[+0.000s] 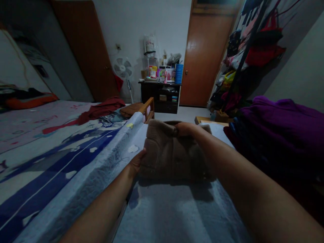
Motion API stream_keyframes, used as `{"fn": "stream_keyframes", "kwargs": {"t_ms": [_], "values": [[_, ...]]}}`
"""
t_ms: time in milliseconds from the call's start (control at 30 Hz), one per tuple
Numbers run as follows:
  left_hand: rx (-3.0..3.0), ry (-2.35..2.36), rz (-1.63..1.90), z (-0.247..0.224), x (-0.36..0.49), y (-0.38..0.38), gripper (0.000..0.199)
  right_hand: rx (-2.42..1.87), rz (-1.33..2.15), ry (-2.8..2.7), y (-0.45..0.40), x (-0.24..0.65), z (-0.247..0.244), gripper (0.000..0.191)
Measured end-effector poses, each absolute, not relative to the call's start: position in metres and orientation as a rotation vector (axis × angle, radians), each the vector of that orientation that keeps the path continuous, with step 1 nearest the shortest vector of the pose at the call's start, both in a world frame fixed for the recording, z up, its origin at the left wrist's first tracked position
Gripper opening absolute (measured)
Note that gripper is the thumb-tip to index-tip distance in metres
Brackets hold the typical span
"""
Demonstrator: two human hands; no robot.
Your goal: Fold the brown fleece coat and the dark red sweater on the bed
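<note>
A brown garment [162,155] with a buttoned front and a curved pocket seam is held up over a light blue bedsheet [162,212]. Whether it is trousers, a skirt or something else I cannot tell. My left hand [138,161] grips its left edge, thumb on the near face and the other fingers hidden behind. At the top edge, my right hand [184,130] is closed on the cloth beside the button. My right forearm covers part of the garment's right side.
To the right stands a pile of folded cloth topped with purple [286,118]. A raised blue padded edge [101,175] separates this surface from a patterned bed on the left, where a red garment [101,111] lies. Farther off are a fan [123,67] and a dark cabinet [152,94].
</note>
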State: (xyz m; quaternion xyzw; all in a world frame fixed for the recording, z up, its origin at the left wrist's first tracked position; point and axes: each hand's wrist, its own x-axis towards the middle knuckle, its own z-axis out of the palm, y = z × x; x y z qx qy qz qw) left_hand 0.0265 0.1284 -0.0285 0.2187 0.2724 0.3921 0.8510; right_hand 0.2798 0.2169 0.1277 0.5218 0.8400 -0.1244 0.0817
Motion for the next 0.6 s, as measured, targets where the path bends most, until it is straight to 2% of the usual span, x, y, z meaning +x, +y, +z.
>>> {"fn": "stream_keyframes", "kwargs": {"t_ms": [200,367,467,567,600], "values": [[0.296,0.733,0.817,-0.026,0.030,0.130,0.046,1.769,-0.392,2.495,0.223,0.277,0.084,0.037],[0.252,0.736,0.819,-0.018,0.034,0.132,0.039,1.927,0.047,2.593,0.204,0.282,0.088,0.048],[0.240,0.743,0.825,-0.016,0.035,0.131,0.033,2.353,0.217,2.550,0.176,0.296,0.083,0.066],[0.252,0.735,0.828,-0.016,0.034,0.130,0.031,2.936,0.146,2.259,0.139,0.320,0.065,0.074],[0.254,0.729,0.823,-0.015,0.034,0.130,0.032,3.089,0.018,2.143,0.127,0.329,0.058,0.075]]}}
